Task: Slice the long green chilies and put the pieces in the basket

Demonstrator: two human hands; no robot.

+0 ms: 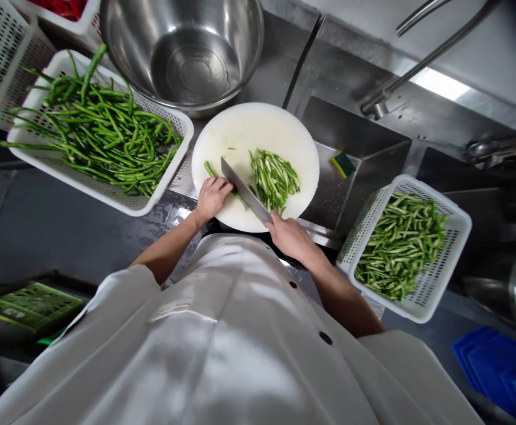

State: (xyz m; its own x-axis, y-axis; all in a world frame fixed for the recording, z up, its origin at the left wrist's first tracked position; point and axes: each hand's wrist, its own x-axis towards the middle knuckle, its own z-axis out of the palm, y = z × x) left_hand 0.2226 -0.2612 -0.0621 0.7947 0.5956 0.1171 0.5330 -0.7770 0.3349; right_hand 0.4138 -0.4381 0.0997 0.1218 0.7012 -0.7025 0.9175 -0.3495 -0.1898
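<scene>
My right hand (pixel 290 234) is wrapped around the handle of a kitchen knife (pixel 245 192), whose broad blade slants up and left over a round white cutting board (pixel 227 127). At the board's left side, my left hand (pixel 214 196) presses down with curled fingers on a long green pepper (pixel 209 169). One end of the pepper pokes out above the fingers, and a thin part shows between hand and blade. Right of the blade lies a heap of sliced green peppers (pixel 276 180) with pale insides. My left fingertips are partly hidden.
A white basket (pixel 145 203) of whole long peppers stands left, beside a large steel bowl (pixel 187 65). To the right are a sink (pixel 342 127) with a sponge (pixel 343 164), a tap (pixel 379 106), and a white basket (pixel 455 236) of sliced peppers.
</scene>
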